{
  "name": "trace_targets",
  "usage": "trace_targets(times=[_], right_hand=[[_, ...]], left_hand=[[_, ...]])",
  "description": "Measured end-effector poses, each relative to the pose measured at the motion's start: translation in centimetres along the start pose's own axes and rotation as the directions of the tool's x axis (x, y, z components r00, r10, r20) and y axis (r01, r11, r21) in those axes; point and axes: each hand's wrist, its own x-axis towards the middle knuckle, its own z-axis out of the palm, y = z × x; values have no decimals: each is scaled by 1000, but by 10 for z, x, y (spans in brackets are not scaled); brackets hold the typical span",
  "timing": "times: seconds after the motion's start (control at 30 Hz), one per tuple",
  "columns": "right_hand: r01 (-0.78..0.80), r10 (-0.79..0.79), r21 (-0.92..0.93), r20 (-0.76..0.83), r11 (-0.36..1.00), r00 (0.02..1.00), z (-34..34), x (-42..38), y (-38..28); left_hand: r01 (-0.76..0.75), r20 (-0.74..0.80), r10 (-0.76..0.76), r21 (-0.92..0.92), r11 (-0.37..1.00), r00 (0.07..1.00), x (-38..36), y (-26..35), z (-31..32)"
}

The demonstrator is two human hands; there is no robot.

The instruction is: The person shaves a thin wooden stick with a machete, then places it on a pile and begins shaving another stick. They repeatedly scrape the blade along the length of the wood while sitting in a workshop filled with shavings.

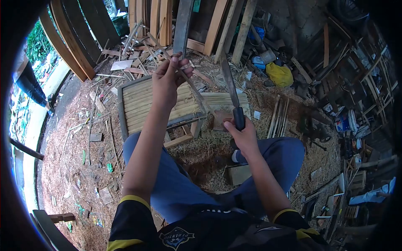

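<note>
Black-handled knife (231,85) upright in the right hand (244,134).

The debris-strewn floor (71,154) carries a slatted frame (155,104) left of centre, a bundle of thin strips (222,99) just right of it, a yellow bag (279,74) at upper right, and a small wooden block (96,137) at left among shavings and scraps

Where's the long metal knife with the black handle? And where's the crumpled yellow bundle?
Long, black-handled metal knife (230,82): head view, on its blade.
Crumpled yellow bundle (279,75): head view, on its middle.
</note>
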Motion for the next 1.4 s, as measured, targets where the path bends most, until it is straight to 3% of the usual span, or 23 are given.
trace_targets(times=[0.07,0.27,0.3,0.4,0.5,0.6,0.7,0.77,0.8,0.83,0.93,1.03,1.13,1.23,1.33,1.4], right_hand=[[-23,23,-87,1,996,1000,-5,3,3],[-8,-1,174,51,985,999,-9,0,-24],[12,-16,126,32,992,999,-11,1,-27],[78,-79,-18,-47,997,996,-20,11,-39],[163,-177,-112,-132,980,975,-29,24,-50],[158,-170,-117,-107,981,980,-34,30,-73],[225,-238,-109,-136,968,962,-39,37,-83],[231,-250,-151,-126,961,960,-40,37,-97],[233,-256,-171,-123,957,959,-40,37,-104],[247,-264,-145,-108,958,959,-41,38,-108],[284,-290,-86,-71,955,954,-43,41,-114],[300,-303,-73,-42,951,952,-43,42,-117],[286,-289,-101,-13,953,957,-41,40,-126],[255,-258,-92,-17,963,966,-40,41,-132],[210,-210,11,-33,978,977,-38,45,-128],[179,-178,77,-26,981,984,-37,51,-110]], left_hand=[[-3,-29,0,-79,997,1000,3,0,-2],[29,-62,-36,-118,993,997,10,-2,-17],[38,-56,-44,-102,994,997,12,-6,-21],[143,-456,-102,57,988,884,18,-21,-31],[280,-574,-182,87,956,798,32,-43,-65],[361,-687,25,411,837,726,12,-16,-27],[-42,-324,487,799,600,811,18,-24,-41],[-307,99,398,807,504,912,13,-15,-40],[-441,313,328,765,469,891,7,-4,-33],[-566,406,405,682,463,819,-3,-2,-13],[-759,670,360,539,367,650,-30,7,25],[-819,779,275,483,311,564,-40,4,44],[-800,781,213,519,301,587,-38,0,52],[-797,757,251,557,233,603,-23,1,51],[-660,575,327,687,304,750,-12,6,41],[-563,409,391,663,494,825,-1,9,33]])
